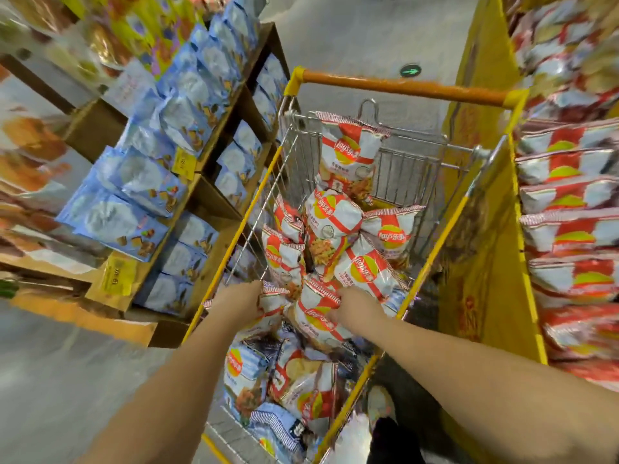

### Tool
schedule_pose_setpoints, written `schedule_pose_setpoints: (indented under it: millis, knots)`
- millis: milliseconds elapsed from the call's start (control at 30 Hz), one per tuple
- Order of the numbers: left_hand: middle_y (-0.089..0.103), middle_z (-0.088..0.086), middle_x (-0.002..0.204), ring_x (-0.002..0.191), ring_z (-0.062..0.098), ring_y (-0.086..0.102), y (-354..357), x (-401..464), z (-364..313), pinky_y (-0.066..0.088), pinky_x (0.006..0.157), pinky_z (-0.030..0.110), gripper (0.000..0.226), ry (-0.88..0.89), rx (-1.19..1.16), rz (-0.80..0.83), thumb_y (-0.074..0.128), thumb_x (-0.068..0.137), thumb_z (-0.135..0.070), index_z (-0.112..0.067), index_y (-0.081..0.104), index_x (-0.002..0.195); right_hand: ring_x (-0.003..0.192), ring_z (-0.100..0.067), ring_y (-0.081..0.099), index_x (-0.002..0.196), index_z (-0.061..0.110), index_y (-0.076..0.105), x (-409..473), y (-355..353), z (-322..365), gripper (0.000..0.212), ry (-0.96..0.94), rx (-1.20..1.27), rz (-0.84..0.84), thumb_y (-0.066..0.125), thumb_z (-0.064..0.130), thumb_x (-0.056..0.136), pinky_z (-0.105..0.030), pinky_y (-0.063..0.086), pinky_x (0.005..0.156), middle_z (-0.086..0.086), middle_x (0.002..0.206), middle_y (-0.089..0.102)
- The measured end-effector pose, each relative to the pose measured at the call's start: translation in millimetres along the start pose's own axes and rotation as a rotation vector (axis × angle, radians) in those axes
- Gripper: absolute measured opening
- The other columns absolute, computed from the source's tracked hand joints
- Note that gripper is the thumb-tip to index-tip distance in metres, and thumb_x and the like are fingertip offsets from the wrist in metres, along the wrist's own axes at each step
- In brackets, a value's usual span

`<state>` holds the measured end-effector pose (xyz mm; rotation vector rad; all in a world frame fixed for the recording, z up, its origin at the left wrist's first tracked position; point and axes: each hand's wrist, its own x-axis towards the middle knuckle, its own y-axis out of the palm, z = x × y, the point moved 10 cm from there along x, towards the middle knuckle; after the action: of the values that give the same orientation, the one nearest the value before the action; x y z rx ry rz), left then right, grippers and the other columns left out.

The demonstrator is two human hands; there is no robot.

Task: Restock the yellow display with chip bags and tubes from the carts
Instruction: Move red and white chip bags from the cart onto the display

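Red-white chip bag [318,316] — long axis upright, both hands' grip, cart [402,87]

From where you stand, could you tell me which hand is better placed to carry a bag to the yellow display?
Probably the right hand: the yellow display stands on its side of the cart.

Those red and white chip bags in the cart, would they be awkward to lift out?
Probably light for their size: the chip bags look puffed with air. The glossy film may slip, so each hand's grip, left hand and right hand, seems to gather the crinkly foil. Contents likely crush if squeezed.
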<state>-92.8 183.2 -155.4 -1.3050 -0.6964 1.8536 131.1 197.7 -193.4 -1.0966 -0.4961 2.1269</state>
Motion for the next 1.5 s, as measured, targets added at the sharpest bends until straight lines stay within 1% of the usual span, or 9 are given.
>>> schedule_pose_setpoints:
  millis: [67,167,367,700,800,900,1067,1167,1500]
  knots:
    - [0.062,0.001,0.094,0.088,0.024,0.061,-30.5,-23.8,-7.6,0.049,0.073,0.035,0.026,0.000,-0.070,-0.081,0.057,0.088,-0.042,-0.021,0.043,0.095,0.094,-0.026,0.060,0.098,0.017,0.062,-21.8,-31.1,9.1,0.027,-0.085,-0.054,0.000,0.066,0.041,0.088,-0.031,0.041,0.064,-0.006,0.095,0.063]
    - [0.052,0.000,0.081,0.078,0.024,0.054,-88.4,-54.2,-14.2,0.046,0.064,0.035,0.032,-0.004,-0.178,-0.150,0.064,0.086,-0.042,-0.020,0.042,0.088,0.080,-0.024,0.054,0.076,0.017,0.052,-55.9,-95.6,16.4,0.036,-0.144,-0.134,-0.070,0.067,0.048,0.085,-0.032,0.038,0.056,-0.002,0.075,0.054]
    - [0.051,-0.004,0.081,0.078,0.021,0.052,-245.2,-114.5,-59.6,0.044,0.060,0.034,0.044,0.043,-0.152,-0.322,0.067,0.082,-0.055,-0.021,0.045,0.100,0.093,-0.031,0.062,0.101,0.009,0.068,-161.6,-244.2,0.7,0.049,-0.198,-0.360,-0.267,0.064,0.055,0.084,-0.033,0.048,0.073,-0.012,0.093,0.068]
    - [0.060,0.008,0.100,0.093,0.031,0.059,-428.3,-160.8,-221.2,0.046,0.070,0.037,0.048,0.290,-0.233,-0.625,0.071,0.078,-0.052,-0.019,0.043,0.098,0.085,-0.029,0.058,0.099,0.020,0.065,-310.4,-435.5,-116.7,0.024,-0.043,-0.469,-0.627,0.060,0.042,0.091,-0.029,0.036,0.061,-0.007,0.089,0.065]
    - [0.062,0.011,0.103,0.098,0.033,0.059,-460.6,-145.8,-270.9,0.045,0.072,0.036,0.047,0.372,-0.312,-0.649,0.073,0.077,-0.053,-0.022,0.041,0.092,0.066,-0.024,0.055,0.076,0.021,0.056,-325.4,-478.5,-161.8,0.026,0.102,-0.463,-0.633,0.062,0.041,0.091,-0.027,0.035,0.048,0.001,0.066,0.057]
    - [0.060,0.012,0.106,0.100,0.035,0.058,-490.4,-126.1,-323.7,0.046,0.075,0.037,0.046,0.488,-0.362,-0.677,0.074,0.077,-0.048,-0.019,0.046,0.097,0.058,-0.019,0.054,0.079,0.024,0.056,-319.6,-517.1,-198.3,0.021,0.235,-0.543,-0.642,0.061,0.041,0.092,-0.025,0.039,0.049,0.000,0.067,0.060]
    - [0.061,0.006,0.115,0.095,0.027,0.058,-520.9,-60.2,-407.8,0.038,0.066,0.031,0.044,0.612,-0.357,-0.629,0.069,0.085,-0.041,-0.018,0.047,0.116,0.072,-0.023,0.057,0.093,0.025,0.061,-273.0,-566.3,-246.5,0.007,0.407,-0.685,-0.591,0.058,0.031,0.091,-0.026,0.044,0.054,-0.001,0.082,0.063]
    - [0.060,0.009,0.115,0.100,0.030,0.060,-527.1,-22.2,-436.7,0.044,0.066,0.034,0.053,0.638,-0.296,-0.646,0.068,0.085,-0.039,-0.017,0.043,0.126,0.071,-0.020,0.058,0.091,0.027,0.060,-246.8,-576.2,-267.7,0.005,0.459,-0.749,-0.532,0.056,0.029,0.091,-0.026,0.045,0.052,0.003,0.078,0.061]
    - [0.059,0.005,0.125,0.109,0.028,0.057,-517.7,81.4,-489.8,0.050,0.075,0.037,0.061,0.809,-0.185,-0.502,0.071,0.080,-0.050,-0.019,0.044,0.126,0.079,-0.024,0.059,0.098,0.020,0.062,-166.7,-588.6,-318.4,0.014,0.511,-0.754,-0.301,0.060,0.032,0.091,-0.027,0.041,0.057,-0.001,0.084,0.063]
